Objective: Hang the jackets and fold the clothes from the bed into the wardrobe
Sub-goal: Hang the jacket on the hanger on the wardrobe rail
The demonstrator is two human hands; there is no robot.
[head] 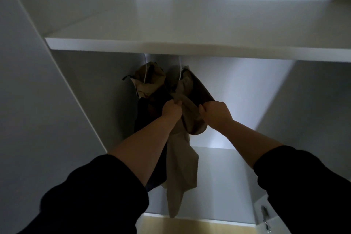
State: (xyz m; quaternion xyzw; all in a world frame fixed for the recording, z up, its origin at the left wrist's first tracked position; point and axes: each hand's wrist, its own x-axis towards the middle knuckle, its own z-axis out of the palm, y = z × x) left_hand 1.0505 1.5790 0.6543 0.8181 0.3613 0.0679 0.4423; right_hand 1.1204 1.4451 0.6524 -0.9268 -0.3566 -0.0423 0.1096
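Note:
Inside the white wardrobe, a tan-and-brown jacket (187,89) hangs from a white hanger (180,70) under the shelf (190,47). My left hand (171,109) grips the jacket's front edge on one side. My right hand (215,111) grips the opposite edge, so the fabric is pulled between them. A beige sleeve (180,173) dangles down below my hands. Left of it hangs another khaki and dark jacket (148,83) on its own white hanger (145,70). The rail is hidden behind the shelf.
The wardrobe's side panel (79,104) stands close on the left. Its white floor board (218,186) lies below, with wooden flooring (190,226) in front. A door edge with a metal hinge (265,216) sits at the lower right.

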